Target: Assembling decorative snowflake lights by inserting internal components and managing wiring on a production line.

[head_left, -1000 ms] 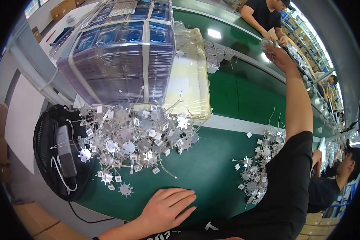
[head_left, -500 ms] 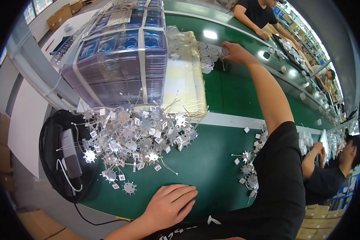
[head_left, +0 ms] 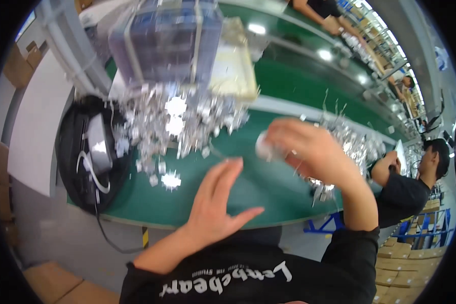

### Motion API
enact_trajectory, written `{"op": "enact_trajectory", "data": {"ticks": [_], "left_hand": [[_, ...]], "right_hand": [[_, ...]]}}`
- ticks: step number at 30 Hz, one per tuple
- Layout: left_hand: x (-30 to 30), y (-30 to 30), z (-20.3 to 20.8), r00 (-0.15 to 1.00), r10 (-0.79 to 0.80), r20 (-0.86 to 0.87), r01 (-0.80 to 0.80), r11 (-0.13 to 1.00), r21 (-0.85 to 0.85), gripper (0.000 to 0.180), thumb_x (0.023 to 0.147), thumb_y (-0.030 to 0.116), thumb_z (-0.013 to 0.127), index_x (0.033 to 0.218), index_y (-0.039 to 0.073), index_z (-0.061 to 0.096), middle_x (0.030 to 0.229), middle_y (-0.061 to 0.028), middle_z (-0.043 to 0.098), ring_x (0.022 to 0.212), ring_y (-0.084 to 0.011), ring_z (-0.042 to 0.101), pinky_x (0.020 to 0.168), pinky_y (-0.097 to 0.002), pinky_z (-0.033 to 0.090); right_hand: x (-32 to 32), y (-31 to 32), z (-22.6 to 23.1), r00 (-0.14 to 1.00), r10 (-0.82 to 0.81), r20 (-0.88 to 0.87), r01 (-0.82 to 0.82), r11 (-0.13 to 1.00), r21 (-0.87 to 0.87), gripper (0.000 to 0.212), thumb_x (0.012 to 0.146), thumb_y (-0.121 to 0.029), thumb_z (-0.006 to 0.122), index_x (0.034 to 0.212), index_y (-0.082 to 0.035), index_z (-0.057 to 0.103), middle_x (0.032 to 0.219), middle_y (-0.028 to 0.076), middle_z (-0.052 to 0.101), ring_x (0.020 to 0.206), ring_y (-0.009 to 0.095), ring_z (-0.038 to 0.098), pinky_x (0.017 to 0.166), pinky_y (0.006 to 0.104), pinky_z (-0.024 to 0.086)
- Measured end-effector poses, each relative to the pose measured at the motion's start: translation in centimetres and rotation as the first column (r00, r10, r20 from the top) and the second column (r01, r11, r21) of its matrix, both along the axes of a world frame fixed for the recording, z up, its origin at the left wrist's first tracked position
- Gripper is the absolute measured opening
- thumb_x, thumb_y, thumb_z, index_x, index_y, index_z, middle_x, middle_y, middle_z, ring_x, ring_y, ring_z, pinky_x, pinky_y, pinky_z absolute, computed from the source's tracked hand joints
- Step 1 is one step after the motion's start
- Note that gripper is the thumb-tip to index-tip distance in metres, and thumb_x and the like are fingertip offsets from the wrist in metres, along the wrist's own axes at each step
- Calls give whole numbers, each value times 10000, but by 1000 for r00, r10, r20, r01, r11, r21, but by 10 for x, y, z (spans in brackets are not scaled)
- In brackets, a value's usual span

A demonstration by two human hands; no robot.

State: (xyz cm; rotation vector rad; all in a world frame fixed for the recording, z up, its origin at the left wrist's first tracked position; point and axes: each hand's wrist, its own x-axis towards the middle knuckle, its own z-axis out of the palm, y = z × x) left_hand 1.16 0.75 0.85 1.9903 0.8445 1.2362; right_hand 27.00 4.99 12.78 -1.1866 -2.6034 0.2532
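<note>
My right hand [head_left: 311,152] is over the green tabletop, its fingers closed on a small round whitish plastic cup [head_left: 263,145], smeared by motion. Facing it, my left hand [head_left: 213,197] holds nothing; its thumb and fingers are spread apart above the table's near edge. Beyond my left hand lies a large heap of silvery gear-shaped metal discs [head_left: 175,119] with thin wires and small white tags. A single disc [head_left: 171,180] rests at the near side of that heap. A second heap of similar pieces [head_left: 352,142] is beside and partly behind my right hand.
A strapped stack of clear plastic trays [head_left: 164,45] stands behind the left heap, next to a yellowish wrapped block [head_left: 238,71]. At the left, a black mesh holder [head_left: 71,147] carries a grey device [head_left: 97,142] with a cable. A co-worker [head_left: 415,177] sits at the right.
My right hand has come back from the cups at the far side, bringing one toward me. My left hand has lifted and spread its fingers. The view has shifted downward.
</note>
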Motion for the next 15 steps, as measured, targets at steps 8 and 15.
{"op": "enact_trajectory", "data": {"ticks": [8, 15], "left_hand": [[-5, 2, -22, 967, -206, -148, 184, 971, -151, 839, 789, 139, 940, 1531, 43, 558, 1482, -188, 628, 1312, -391, 635, 1085, -453, 533], [0, -6, -16, 975, -48, -216, 46, 999, -17, 741, 807, 96, 902, 1479, 66, 590, 1320, -130, 714, 1192, -350, 689, 1009, -442, 553]], "right_hand": [[-30, -86, -91, 972, -101, -213, 104, 995, 2, 565, 788, 84, 786, 1328, -45, 684, 1295, 180, 705, 1115, 368, 731, 892, 402, 605], [-51, -109, -95, 686, -518, -512, 367, 853, -372, 398, 873, 84, 773, 1254, -18, 718, 1062, 147, 725, 891, 288, 723, 784, 356, 576]]}}
